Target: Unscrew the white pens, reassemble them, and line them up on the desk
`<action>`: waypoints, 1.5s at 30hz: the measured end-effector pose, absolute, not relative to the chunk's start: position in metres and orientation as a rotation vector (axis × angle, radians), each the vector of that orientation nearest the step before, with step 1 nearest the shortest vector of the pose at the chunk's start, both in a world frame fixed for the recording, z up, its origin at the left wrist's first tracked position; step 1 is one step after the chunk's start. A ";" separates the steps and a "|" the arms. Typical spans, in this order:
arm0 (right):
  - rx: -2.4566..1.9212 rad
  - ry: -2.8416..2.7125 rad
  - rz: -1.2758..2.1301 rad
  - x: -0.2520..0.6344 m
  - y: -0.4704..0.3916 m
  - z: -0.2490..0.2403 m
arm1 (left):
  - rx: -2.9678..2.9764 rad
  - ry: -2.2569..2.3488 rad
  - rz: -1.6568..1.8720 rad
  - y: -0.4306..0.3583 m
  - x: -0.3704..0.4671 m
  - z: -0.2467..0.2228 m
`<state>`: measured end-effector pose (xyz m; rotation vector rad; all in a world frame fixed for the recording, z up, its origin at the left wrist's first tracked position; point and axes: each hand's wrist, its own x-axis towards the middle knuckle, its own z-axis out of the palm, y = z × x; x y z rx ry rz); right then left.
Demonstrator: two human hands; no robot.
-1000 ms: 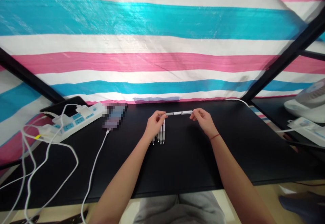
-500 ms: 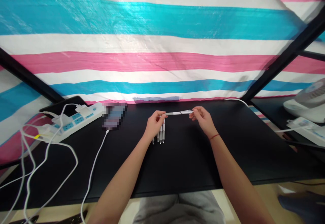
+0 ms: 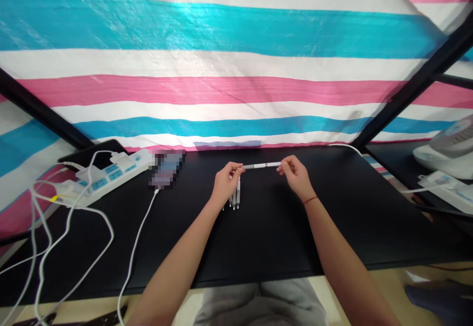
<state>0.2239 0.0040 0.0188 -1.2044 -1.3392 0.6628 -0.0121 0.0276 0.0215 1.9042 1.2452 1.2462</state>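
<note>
A white pen (image 3: 261, 165) with a grey grip is held level above the black table, stretched between my two hands. My left hand (image 3: 226, 180) pinches its grey end between thumb and fingers. On the other end, my right hand (image 3: 294, 172) is closed with its fingertips. Several similar white-and-grey pens (image 3: 235, 200) lie side by side on the table, beneath and just right of my left hand, their tips toward me. That hand covers their upper parts.
At the left stands a white power strip (image 3: 111, 178) with plugs and looping white cables (image 3: 70, 217). A blurred phone (image 3: 167, 169) on a charging cable lies beside it. A black table (image 3: 273, 247) runs across; a striped sheet (image 3: 236, 89) hangs behind. Another power strip (image 3: 449, 188) sits at right.
The pen has turned about its length, so its dark markings look different. My left hand has shifted very slightly right, and the pens beneath it have stayed in place.
</note>
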 end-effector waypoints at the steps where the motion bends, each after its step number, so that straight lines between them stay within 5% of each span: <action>1: -1.211 -1.336 0.654 0.224 0.004 0.018 | 1.974 1.249 1.301 0.026 -0.012 0.023; 7: -1.053 -1.060 0.798 0.217 0.006 0.020 | 2.064 1.132 1.506 0.014 -0.003 0.030; 17: -0.938 -0.982 0.947 0.188 -0.007 0.033 | 1.183 0.934 1.165 -0.025 0.050 0.020; 45: -1.116 -1.206 1.238 0.207 -0.007 0.033 | 1.486 0.895 0.817 -0.020 0.045 -0.001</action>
